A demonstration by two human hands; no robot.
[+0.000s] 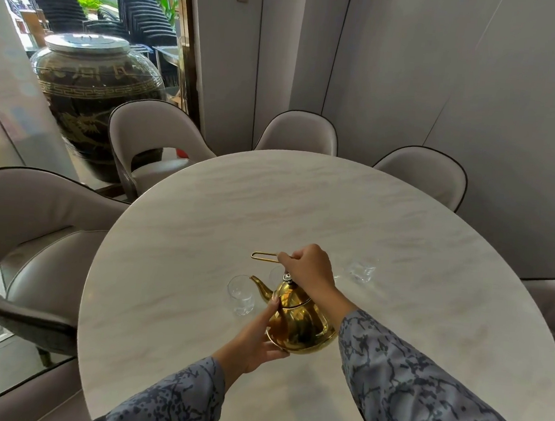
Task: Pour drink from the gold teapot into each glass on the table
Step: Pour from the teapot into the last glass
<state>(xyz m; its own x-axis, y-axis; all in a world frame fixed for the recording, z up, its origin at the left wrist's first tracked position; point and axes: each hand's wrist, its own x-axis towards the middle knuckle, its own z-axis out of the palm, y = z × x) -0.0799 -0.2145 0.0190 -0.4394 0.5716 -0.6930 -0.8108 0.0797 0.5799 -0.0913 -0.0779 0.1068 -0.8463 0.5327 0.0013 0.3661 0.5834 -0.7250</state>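
So the shiny gold metal teapot (299, 326) with the bulb-shaped belly is sitting between both hands, near the close edge of the round pale marble-look bench (202, 210). The right hand (309, 267) is above the pot, fingers curled tight around the thin gold wire loop handle (263, 256), which sticks out to the left past the knuckles. The left hand (260, 336) is lower down, palm and fingers pressed flat against the left side and bottom of the pot's belly, one fingertip reaching up toward the base of the spout. The pot looks tipped a bit, curved spout pointing left and away from the person.

Just past the left hand's fingertips, right at the tip of the spout, there's a small clear drinking glass (241, 294). Can't tell if there's anything in it. Another clear glass (361, 270) is off to the right of the right hand, a bit apart from it. There's something glassy peeking out right behind the right hand's fingers too (276, 272), mostly hidden so I can't say for sure.

Both arms are in blue-grey sleeves (406, 376) with a dark branchy print. Pale grey dark-trimmed chairs (155, 132) ring the far side of the bench
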